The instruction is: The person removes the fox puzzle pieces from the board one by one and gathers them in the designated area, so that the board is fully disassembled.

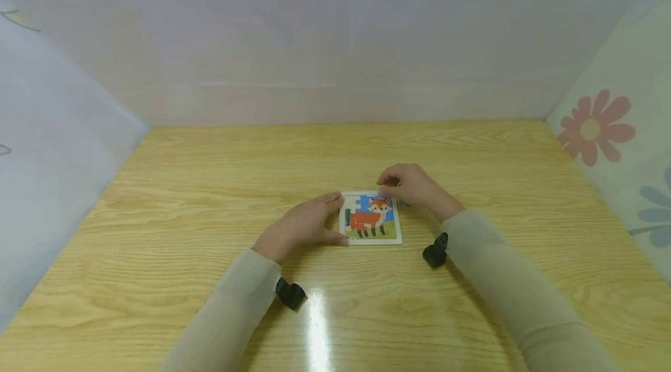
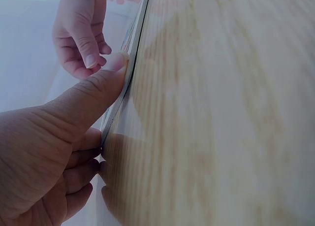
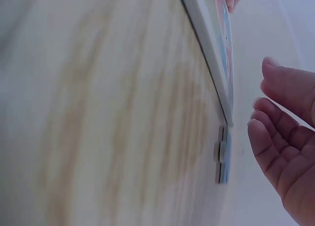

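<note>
A square jigsaw puzzle (image 1: 367,219) with a white frame and a fox picture lies on the table. Its pale backing shows at the upper left corner. My left hand (image 1: 306,220) holds the frame by its left side, thumb at the near corner and fingertips at the far one. Over the far right corner hovers my right hand (image 1: 411,183), its fingers loosely curled; in the right wrist view thumb and fingers stand apart with nothing between them. Beside the frame's right side lies a loose blue puzzle piece (image 3: 225,159), mostly covered by the right hand in the head view.
The light wooden table (image 1: 209,174) stretches out around the puzzle. Pale cloth walls (image 1: 335,40) stand at its back and sides, with a printed pink flower (image 1: 594,127) on the right one. A small black device (image 1: 290,293) sits at each wrist.
</note>
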The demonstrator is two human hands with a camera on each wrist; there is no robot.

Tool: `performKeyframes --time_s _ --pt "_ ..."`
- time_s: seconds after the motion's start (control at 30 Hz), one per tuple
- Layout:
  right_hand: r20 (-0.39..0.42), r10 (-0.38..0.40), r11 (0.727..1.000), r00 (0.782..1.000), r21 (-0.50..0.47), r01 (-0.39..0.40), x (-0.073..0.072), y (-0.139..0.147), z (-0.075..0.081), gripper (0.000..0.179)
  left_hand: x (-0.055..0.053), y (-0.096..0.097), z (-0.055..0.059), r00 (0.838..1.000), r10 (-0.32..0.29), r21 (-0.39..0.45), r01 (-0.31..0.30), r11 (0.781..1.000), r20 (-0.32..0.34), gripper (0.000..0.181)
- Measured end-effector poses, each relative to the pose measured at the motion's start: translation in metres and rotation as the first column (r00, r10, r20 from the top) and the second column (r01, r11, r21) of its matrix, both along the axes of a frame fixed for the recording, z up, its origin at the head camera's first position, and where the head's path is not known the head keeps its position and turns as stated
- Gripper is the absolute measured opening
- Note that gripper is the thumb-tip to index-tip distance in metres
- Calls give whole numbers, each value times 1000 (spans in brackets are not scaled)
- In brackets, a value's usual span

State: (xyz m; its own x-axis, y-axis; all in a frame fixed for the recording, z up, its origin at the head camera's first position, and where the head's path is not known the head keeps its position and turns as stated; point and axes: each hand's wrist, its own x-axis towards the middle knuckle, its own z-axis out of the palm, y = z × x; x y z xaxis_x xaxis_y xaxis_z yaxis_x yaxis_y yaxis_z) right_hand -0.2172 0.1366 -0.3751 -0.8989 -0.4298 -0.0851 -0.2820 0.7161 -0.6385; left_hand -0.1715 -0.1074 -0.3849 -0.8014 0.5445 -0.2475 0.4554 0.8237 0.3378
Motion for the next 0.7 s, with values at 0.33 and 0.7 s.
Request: performKeyframes --time_s 0.33,0.7 --pt "51 71 997 996 5 -72 0 -16 -4 27 -1 -1 0 1000 -3 5 3 1000 0 97" --pt "62 100 994 993 41 -103 -2 -27 -10 20 -1 -2 0 1000 -11 9 11 1000 0 96"
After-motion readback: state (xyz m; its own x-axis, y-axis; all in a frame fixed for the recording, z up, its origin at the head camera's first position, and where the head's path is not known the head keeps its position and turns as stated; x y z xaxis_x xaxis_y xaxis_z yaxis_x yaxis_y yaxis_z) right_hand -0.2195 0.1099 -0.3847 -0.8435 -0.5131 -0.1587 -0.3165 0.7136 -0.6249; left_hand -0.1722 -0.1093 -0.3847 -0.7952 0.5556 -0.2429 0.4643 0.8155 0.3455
